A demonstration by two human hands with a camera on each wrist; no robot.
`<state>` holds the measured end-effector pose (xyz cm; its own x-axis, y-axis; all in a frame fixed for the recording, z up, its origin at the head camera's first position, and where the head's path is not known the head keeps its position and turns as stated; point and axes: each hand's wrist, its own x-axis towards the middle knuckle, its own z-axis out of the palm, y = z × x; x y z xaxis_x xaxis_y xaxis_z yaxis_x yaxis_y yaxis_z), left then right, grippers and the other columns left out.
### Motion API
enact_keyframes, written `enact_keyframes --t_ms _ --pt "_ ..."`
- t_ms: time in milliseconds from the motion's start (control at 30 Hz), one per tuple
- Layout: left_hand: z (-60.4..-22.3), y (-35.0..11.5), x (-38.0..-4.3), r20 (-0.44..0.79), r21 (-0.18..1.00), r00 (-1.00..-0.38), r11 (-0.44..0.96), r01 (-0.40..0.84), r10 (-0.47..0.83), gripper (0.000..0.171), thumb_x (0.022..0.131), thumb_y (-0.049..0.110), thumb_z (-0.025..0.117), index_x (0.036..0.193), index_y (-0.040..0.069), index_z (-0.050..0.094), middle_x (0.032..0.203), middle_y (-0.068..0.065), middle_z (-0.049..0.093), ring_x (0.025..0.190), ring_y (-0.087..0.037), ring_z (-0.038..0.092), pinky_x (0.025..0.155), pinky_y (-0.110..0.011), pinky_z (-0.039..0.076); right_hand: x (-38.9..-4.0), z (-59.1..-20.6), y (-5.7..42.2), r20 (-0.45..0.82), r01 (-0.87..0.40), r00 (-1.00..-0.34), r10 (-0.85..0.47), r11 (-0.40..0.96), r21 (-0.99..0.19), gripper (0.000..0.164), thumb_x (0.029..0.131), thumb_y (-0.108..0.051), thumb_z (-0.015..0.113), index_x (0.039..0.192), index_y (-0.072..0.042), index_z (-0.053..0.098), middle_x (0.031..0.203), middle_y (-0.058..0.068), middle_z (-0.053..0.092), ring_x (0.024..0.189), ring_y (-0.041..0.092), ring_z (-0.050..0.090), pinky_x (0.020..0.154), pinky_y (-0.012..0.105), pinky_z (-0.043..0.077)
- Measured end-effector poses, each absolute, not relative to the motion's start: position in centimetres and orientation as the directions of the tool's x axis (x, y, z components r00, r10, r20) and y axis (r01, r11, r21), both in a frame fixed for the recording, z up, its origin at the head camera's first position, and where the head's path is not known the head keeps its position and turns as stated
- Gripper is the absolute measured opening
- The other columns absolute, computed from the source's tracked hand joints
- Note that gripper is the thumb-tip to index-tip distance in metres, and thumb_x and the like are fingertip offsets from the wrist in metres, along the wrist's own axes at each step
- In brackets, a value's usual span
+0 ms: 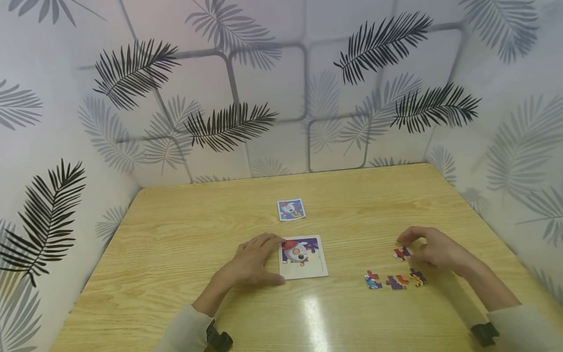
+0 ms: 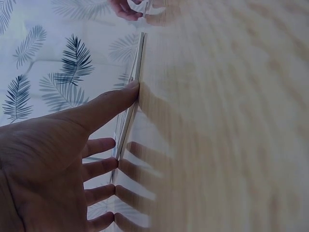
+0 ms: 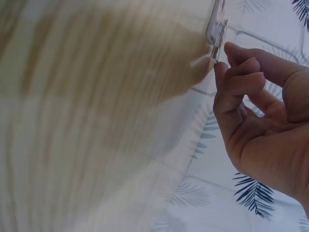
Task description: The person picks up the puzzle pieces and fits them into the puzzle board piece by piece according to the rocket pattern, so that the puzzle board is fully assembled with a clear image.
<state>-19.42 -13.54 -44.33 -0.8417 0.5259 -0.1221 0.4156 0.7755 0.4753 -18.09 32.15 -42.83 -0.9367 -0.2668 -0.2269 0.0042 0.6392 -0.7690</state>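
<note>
A square puzzle board (image 1: 303, 270) with a partly assembled cartoon picture lies on the table. My left hand (image 1: 257, 261) rests at its left side, fingers spread, fingertips near its upper left corner, thumb near the lower left. In the left wrist view the thumb of that left hand (image 2: 53, 154) touches the board's edge (image 2: 130, 106). On the right, my right hand (image 1: 440, 252) bends its fingers around a red and purple puzzle piece (image 1: 401, 253). The right wrist view shows this right hand (image 3: 260, 101) with its fingertips at the thin piece (image 3: 219, 43), seemingly pinching it.
Loose puzzle pieces lie below the right hand: a red and blue piece (image 1: 373, 280), a purple and orange piece (image 1: 397, 282) and a dark patterned piece (image 1: 417, 277). A small picture card (image 1: 291, 209) lies behind the board. Patterned wall (image 1: 272, 88) borders the wooden table (image 1: 176, 234).
</note>
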Motion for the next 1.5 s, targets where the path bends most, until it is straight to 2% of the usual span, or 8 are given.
enact_keyframes --t_ms 400,700,900,1133,1267,1500 --pt "-44.33 -13.48 -19.39 -0.119 0.476 -0.839 0.772 0.421 0.531 0.091 0.075 0.051 0.082 0.152 0.028 0.039 0.158 -0.002 0.036 0.149 -0.034 0.028 0.114 -0.064 0.024 -17.94 -43.32 31.73 -0.168 -0.075 -0.939 -0.3 0.656 -0.751 0.044 0.074 0.012 0.065 0.117 0.003 0.062 0.121 0.024 0.057 0.053 0.007 0.043 0.047 0.022 0.039" --pt "-44.21 -13.49 -19.3 -0.124 0.473 -0.843 0.778 0.414 0.524 0.09 0.076 0.049 0.082 0.152 0.028 0.039 0.157 -0.001 0.035 0.149 -0.032 0.028 0.114 -0.062 0.024 -18.01 -43.5 31.53 -0.149 -0.103 -0.941 -0.305 0.675 -0.731 0.042 0.072 0.013 0.064 0.113 0.003 0.064 0.114 0.019 0.061 0.053 0.007 0.042 0.047 0.023 0.04" --pt "-44.5 -13.56 -19.38 -0.113 0.473 -0.841 0.773 0.423 0.529 0.09 0.075 0.05 0.083 0.151 0.028 0.039 0.155 0.0 0.037 0.147 -0.032 0.03 0.114 -0.062 0.025 -18.05 -43.56 31.56 -0.135 -0.126 -0.935 -0.327 0.663 -0.738 0.036 0.074 0.012 0.068 0.108 0.003 0.066 0.106 0.016 0.059 0.053 0.007 0.045 0.047 0.023 0.042" --pt "-44.66 -13.6 -19.5 -0.111 0.466 -0.841 0.775 0.426 0.529 0.091 0.075 0.052 0.083 0.151 0.029 0.039 0.154 0.002 0.038 0.147 -0.031 0.031 0.114 -0.061 0.025 -18.18 -43.49 31.7 -0.153 -0.122 -0.934 -0.324 0.689 -0.714 0.028 0.081 0.002 0.072 0.107 -0.006 0.064 0.102 0.013 0.065 0.079 0.019 0.054 0.059 0.028 0.047" --pt "-44.52 -13.52 -19.47 -0.12 0.467 -0.843 0.779 0.418 0.524 0.09 0.075 0.051 0.083 0.151 0.03 0.039 0.155 0.001 0.037 0.148 -0.032 0.03 0.114 -0.061 0.025 -18.22 -43.38 31.76 -0.17 -0.105 -0.927 -0.334 0.667 -0.737 0.023 0.088 -0.002 0.068 0.109 -0.008 0.063 0.096 0.012 0.068 0.072 0.018 0.054 0.056 0.028 0.046" --pt "-44.41 -13.44 -19.37 -0.126 0.47 -0.847 0.784 0.407 0.516 0.091 0.075 0.051 0.083 0.151 0.03 0.039 0.156 0.001 0.036 0.149 -0.032 0.029 0.115 -0.061 0.024 -18.36 -43.22 31.73 -0.181 -0.087 -0.914 -0.363 0.611 -0.787 0.014 0.097 -0.007 0.061 0.111 -0.005 0.063 0.083 0.014 0.066 0.051 0.009 0.043 0.044 0.021 0.036"
